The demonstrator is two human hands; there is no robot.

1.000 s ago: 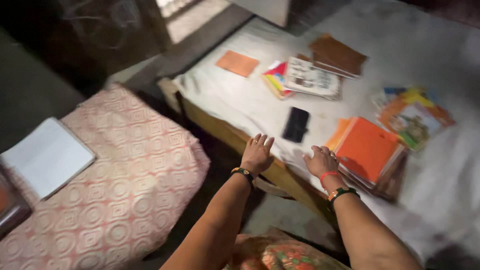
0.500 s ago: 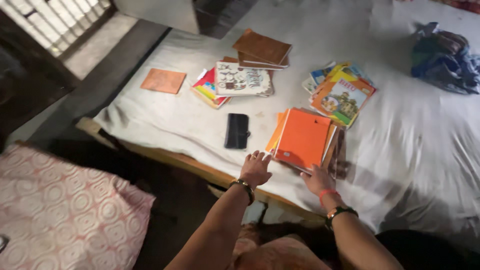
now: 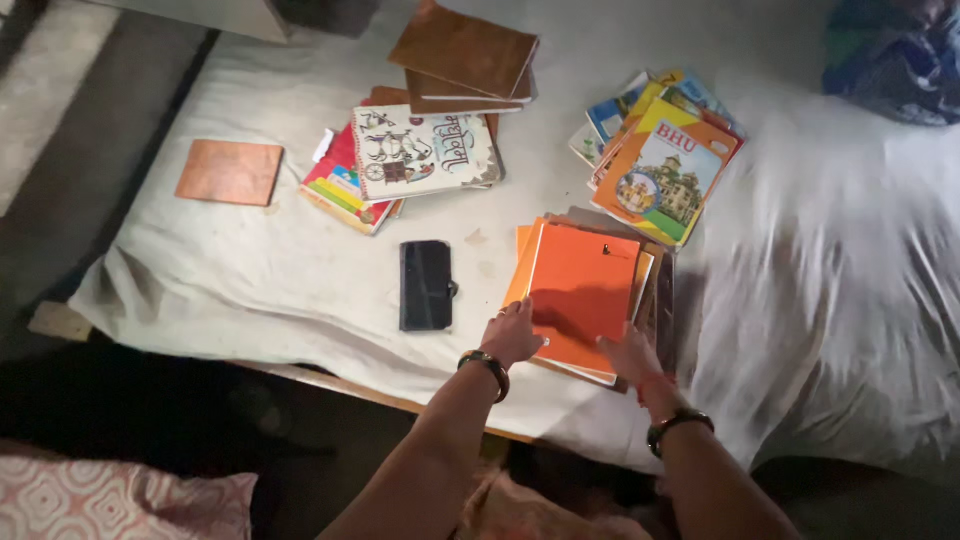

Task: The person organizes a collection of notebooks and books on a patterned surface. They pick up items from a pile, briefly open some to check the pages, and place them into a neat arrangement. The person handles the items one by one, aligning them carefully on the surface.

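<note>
A stack of thin books topped by a plain orange one [image 3: 585, 290] lies on the white bedsheet [image 3: 250, 270] near the bed's front edge. My left hand [image 3: 513, 333] rests on the stack's near left corner, fingers spread. On the near right edge of the same stack lies my right hand [image 3: 632, 354], also with fingers flat. Neither hand has lifted anything. Both wrists carry bangles.
A black phone [image 3: 426, 285] lies just left of the stack. Further back are a white illustrated book on colourful ones [image 3: 425, 152], brown books [image 3: 463, 52], a yellow-orange pile [image 3: 665, 165] and a lone orange-brown booklet [image 3: 230, 172]. Dark cloth [image 3: 895, 55] sits at the far right.
The view has swung right and closer over the bed. Both hands have moved from the bed's edge onto the near corners of the orange stack.
</note>
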